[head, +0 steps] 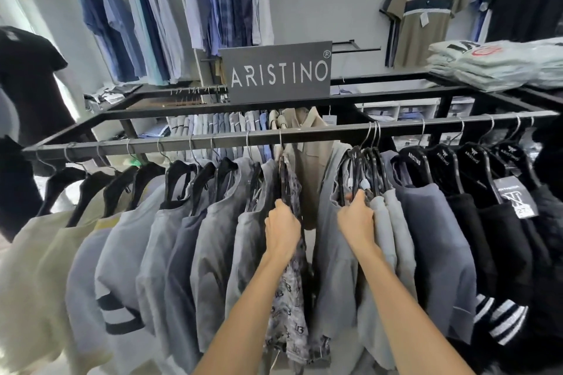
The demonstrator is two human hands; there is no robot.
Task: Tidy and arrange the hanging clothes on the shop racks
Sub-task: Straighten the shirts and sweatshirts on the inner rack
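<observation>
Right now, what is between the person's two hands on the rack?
Head view: an open gap between left hand and right hand, showing only a beige shirt hanging farther back.

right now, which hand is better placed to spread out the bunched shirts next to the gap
Right. The right hand grips the bunched shirts directly, while the left hand is across the gap, holding the patterned shirt.

Light: bright, cool, even; strongest far left of the grip (window-like washout).
Shadows: soft, faint, below the grip between garments.
Distortion: wide-angle; rail above the grip bows, corners stretch.
Focus: left hand on patterned shirt and right hand on grey shirts crisp; lower corners smeared.
</observation>
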